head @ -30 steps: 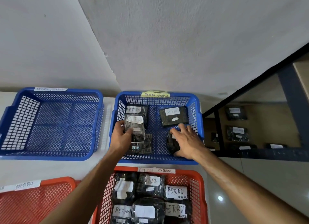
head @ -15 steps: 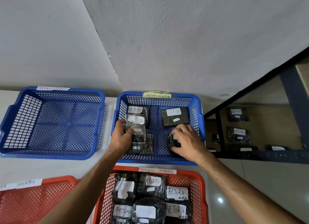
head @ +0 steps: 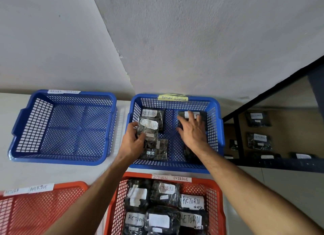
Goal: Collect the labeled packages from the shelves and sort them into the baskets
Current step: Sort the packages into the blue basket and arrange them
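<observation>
Here, both hands work inside the blue perforated plastic basket (head: 216,129) tagged "RETURN OVERDUE". The left hand (head: 131,143) grips a black plastic-wrapped package with a white "RETURN" label (head: 149,131), thumb on its face and fingers behind its left edge; this package overlaps a second labelled black package (head: 152,113) behind it and a third (head: 157,151) below. The right hand (head: 193,130) lies palm-down, fingers spread, on a flat black package (head: 203,114) at the basket's far right. The empty blue basket (head: 61,127) stands just left. The red plastic basket (head: 214,199) nearer the camera holds more labelled packages.
</observation>
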{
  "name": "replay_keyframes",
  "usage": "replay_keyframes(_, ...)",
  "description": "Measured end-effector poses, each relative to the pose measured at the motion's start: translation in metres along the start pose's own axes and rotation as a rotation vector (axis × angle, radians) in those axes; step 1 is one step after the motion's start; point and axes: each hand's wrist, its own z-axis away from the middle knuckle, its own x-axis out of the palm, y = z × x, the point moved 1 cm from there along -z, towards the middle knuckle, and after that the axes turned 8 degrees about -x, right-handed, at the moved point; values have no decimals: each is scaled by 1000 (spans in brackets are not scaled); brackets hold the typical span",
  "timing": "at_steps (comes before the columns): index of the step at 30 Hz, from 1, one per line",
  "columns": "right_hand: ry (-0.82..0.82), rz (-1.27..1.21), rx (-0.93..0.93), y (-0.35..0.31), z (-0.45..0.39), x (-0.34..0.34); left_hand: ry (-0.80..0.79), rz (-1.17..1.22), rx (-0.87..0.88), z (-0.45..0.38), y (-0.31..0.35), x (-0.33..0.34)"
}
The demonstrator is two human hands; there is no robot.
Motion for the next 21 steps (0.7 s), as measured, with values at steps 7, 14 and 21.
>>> replay_keyframes(7, -6, -139, 47, 3, -2, -12, -56, 65, -22, 2, 6, 1)
replay_keyframes(14, 51, -270, 24, 24, 48, -16, -52, 78, -17, 3, 11, 0)
replay_keyframes(21, -215, -66, -104, -29, 44, -8, -32, 91, -59, 6, 17, -5)
